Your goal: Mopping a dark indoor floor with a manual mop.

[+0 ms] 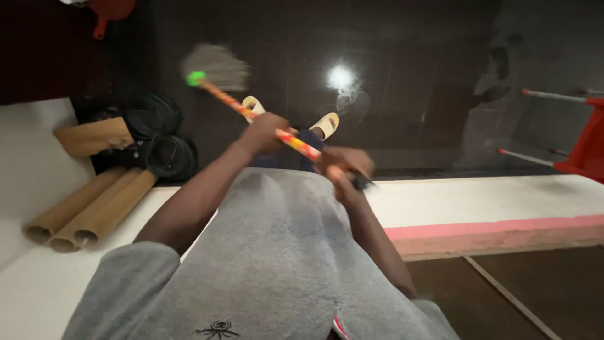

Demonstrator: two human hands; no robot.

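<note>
Seen from above, looking down my grey shirt (277,252) to a dark glossy floor (409,126). At about nine o'clock, three cardboard tubes (88,211) lie side by side on a white ledge (38,283), with black round discs (165,154) just beyond them. At eleven o'clock the blurred bristle head of a broom (217,66) rests near the floor; its stick (251,113), striped red and yellow with a green collar, slants down toward the centre. My left hand (267,132) is closed around the middle of the stick. My right hand (346,165) is wrapped around its lower end, just beside my stomach. My pale sandals (324,124) show between my hands. At three o'clock stands a red chair (585,151), well apart.
</note>
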